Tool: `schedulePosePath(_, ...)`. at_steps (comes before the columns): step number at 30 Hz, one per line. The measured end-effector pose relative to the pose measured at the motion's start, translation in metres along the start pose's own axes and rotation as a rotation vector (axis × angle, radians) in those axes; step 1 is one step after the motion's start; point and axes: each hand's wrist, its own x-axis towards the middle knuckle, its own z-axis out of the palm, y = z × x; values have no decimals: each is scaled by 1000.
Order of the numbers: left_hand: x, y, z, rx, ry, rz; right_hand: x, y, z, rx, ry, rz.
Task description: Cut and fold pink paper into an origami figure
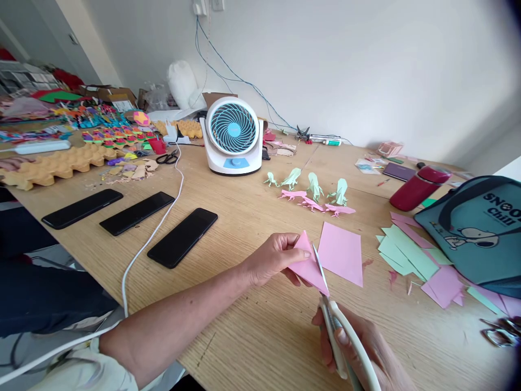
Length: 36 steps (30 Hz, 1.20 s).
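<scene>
My left hand (280, 255) pinches a pink folded triangle of paper (307, 269) between thumb and fingers, a little above the wooden table. In my right hand (366, 342) is a pair of scissors (337, 336) with pale handles, my fingers wrapped round them. The scissor blades lie along the right edge of the triangle, near its lower corner. Just beyond them, a flat pink sheet (341, 254) rests on the table. Farther back stand several folded green paper figures (315, 186) with pink ones (312, 203) in front of them.
Three black phones (183, 237) and a white cable (152, 231) lie to the left. A white fan (234, 136) stands at the back. To the right are green and pink paper pieces (407, 255), a red bottle (421, 187), a teal bag (480, 233) and metal clips (500, 332).
</scene>
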Motion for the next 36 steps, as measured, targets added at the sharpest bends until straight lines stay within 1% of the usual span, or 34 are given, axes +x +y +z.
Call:
schedulePosePath(4, 0, 0, 0, 7, 0, 15, 0, -2, 0, 20, -6, 18)
schedulePosePath(11, 0, 0, -1, 4, -2, 21, -4, -10, 2, 29, 46, 71)
schedulePosePath(18, 0, 0, 0, -19, -1, 19, 0, -5, 2, 55, 30, 27)
schedulePosePath(26, 1, 0, -1, -28, -3, 16, 2, -1, 2, 40, 20, 32)
schedulePosePath(31, 0, 0, -2, -58, -17, 8, 3, -1, 3, 20, 54, 23)
schedulePosePath(36, 0, -1, -2, -68, -35, 8, -1, -6, 5, 40, 58, 59)
